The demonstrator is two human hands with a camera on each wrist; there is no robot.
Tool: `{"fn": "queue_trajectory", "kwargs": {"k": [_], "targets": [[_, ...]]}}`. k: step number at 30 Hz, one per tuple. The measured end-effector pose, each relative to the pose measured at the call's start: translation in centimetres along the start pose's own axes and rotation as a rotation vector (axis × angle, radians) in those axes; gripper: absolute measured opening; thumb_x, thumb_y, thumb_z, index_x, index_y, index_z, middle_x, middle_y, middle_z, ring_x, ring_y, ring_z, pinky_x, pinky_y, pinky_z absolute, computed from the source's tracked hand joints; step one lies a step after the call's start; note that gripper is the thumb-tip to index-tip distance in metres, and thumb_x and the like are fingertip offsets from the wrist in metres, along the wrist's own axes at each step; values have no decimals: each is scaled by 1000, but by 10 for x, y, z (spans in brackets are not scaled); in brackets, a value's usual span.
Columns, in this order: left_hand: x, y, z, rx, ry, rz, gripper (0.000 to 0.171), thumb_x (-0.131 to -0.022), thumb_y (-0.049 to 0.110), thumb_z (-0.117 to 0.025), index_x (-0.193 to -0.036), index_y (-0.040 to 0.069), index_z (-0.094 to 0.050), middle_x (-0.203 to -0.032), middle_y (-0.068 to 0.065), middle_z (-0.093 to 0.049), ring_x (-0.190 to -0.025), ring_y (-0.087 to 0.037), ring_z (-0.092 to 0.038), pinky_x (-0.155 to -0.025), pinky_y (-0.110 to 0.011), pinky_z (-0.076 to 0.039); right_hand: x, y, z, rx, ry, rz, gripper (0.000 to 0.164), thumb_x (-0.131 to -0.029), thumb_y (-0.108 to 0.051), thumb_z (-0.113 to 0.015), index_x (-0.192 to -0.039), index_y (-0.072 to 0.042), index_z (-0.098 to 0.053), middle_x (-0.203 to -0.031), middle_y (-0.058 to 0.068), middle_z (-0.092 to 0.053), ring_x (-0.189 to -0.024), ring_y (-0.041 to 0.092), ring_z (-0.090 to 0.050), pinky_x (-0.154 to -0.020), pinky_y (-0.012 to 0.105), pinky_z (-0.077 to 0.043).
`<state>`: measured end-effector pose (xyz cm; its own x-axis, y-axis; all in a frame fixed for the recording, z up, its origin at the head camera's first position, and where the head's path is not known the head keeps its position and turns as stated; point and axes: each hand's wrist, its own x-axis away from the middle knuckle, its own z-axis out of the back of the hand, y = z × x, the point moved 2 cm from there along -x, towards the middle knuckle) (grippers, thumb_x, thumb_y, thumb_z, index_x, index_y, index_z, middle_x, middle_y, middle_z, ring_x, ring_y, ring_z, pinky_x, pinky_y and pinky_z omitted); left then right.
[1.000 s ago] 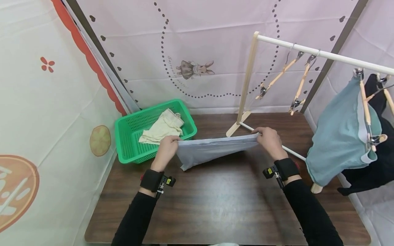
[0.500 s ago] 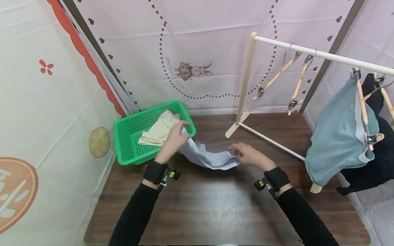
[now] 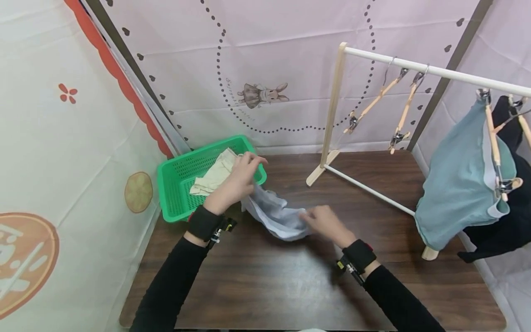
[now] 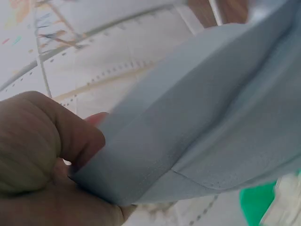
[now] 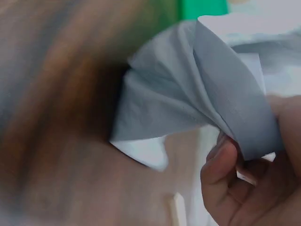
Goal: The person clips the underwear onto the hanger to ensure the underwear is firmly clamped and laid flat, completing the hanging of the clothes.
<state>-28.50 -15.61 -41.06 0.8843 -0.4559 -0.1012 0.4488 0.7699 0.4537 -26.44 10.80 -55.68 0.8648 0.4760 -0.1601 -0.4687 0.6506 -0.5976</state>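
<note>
In the head view, the back of the left hand [image 3: 234,184] covers its grip; the left wrist view shows thumb and finger pinching a corner of the grey-blue garment [image 3: 275,216]. The right hand [image 3: 327,223] looks half closed at the opposite end from above, and the right wrist view shows thumb and fingers pinching the garment's folded edge there. The garment sags between the two hands, just beside the green basket [image 3: 172,196]; whether its low fold touches the surface [image 3: 290,286] I cannot tell. Only the left wrist view brings out a wide flat band and a fine stitched seam; the right wrist view shows soft creases and a pale flap beneath.

The basket is perforated, seemingly plastic, with rounded corners, and holds a rumpled cream cloth [image 3: 215,175]. The surface has dark wood grain. On the right, a rack [image 3: 333,106] of pale wood and white bars carries wooden clip hangers [image 3: 404,113], a smooth teal garment [image 3: 456,175] and a black garment [image 3: 520,203].
</note>
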Motion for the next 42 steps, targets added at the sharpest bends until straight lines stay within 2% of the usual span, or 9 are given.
{"fn": "queue_trajectory", "kwargs": {"k": [4,8,14,20,24,26,30,35,42], "targets": [[7,-12,18,-115,78,74,62,-81,-25,-46,-139,-1,-51,-137,-24,-47,-128,-42,-46,-99,-49,-46,8,16,48,3,167,-145,36,-102,-26,-62,-82,-1,-77,-64,7,-60,-63,24,-56,-63,39,-48],[17,-30,37,-101,141,153,44,-88,-17,-48,-127,-1,-60,-124,-23,-60,-110,-38,-59,-86,-47,-51,20,24,96,14,182,-213,29,-103,-21,-60,-104,2,-78,-96,22,-69,-88,37,-65,-77,51,-52],[11,-34,41,17,148,233,32,-105,8,-39,-124,4,-64,-111,-18,-66,-72,-28,-62,-61,-35,-50,34,16,139,-10,89,-213,28,-103,-16,-60,-125,-4,-72,-83,17,-64,-59,25,-49,-56,37,-41],[-8,-16,46,298,335,313,36,-108,18,-33,-131,3,-56,-91,-18,-64,-64,-29,-66,-56,-36,-59,48,-4,131,-91,-201,-20,12,-101,-8,-62,-108,-11,-71,-73,-5,-59,-57,9,-53,-53,26,-45],[-38,4,49,570,403,297,32,-109,11,-33,-137,0,-44,-106,-20,-61,-71,-29,-67,-63,-35,-62,59,-26,107,-312,-458,58,11,-101,-5,-59,-108,-10,-66,-87,-2,-68,-66,11,-68,-58,30,-58],[-60,15,44,595,414,281,31,-109,7,-35,-138,0,-41,-114,-20,-57,-77,-28,-67,-65,-31,-62,61,-34,94,-411,-525,31,12,-101,-5,-59,-110,-9,-65,-89,2,-71,-69,16,-71,-62,33,-61],[-111,24,13,454,424,216,29,-102,-5,-43,-131,-4,-49,-119,-21,-55,-84,-28,-65,-68,-29,-61,58,-28,60,-582,-584,-92,10,-98,-1,-58,-106,-2,-64,-84,11,-75,-69,20,-72,-63,33,-62],[-152,4,-66,313,278,182,29,-102,-3,-49,-130,-4,-56,-125,-20,-59,-109,-29,-61,-94,-34,-54,58,9,7,-732,-623,-343,7,-92,7,-53,-97,3,-56,-86,27,-74,-68,21,-73,-64,32,-62],[-127,-38,-164,-27,-136,240,45,-105,3,-45,-149,-6,-40,-149,-25,-45,-141,-35,-43,-117,-42,-37,68,43,-17,-519,-520,-514,13,-93,2,-57,-80,1,-56,-75,19,-71,-59,16,-67,-57,29,-60]]}}
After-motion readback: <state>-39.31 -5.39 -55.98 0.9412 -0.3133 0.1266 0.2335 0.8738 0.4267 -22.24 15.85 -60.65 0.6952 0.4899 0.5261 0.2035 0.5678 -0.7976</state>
